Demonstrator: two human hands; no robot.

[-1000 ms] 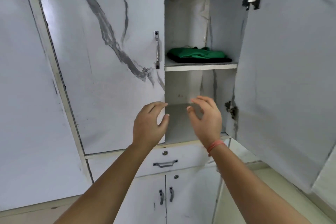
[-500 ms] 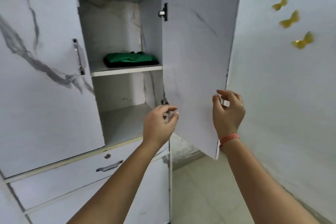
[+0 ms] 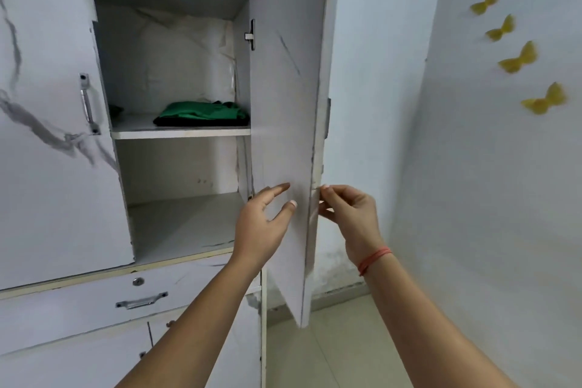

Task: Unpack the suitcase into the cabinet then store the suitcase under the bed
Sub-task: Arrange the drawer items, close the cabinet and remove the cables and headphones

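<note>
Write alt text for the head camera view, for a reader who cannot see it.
Two bare hands reach for the open right door of a white cabinet: the left hand at its inner face, the right hand at its outer edge. Inside, folded green clothing lies on the upper shelf. Yellow butterfly decorations dot the wall on the right.

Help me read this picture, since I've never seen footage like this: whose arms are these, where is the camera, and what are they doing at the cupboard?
The camera sits on a person's head, looking forward and down, so the arms are their own. The left hand lies open against the inner face of the open cabinet door; the right hand has its fingers at the door's outer edge. Neither holds anything else. Inside, folded green clothing lies on the upper shelf; the lower shelf is bare. No suitcase shows.
</note>
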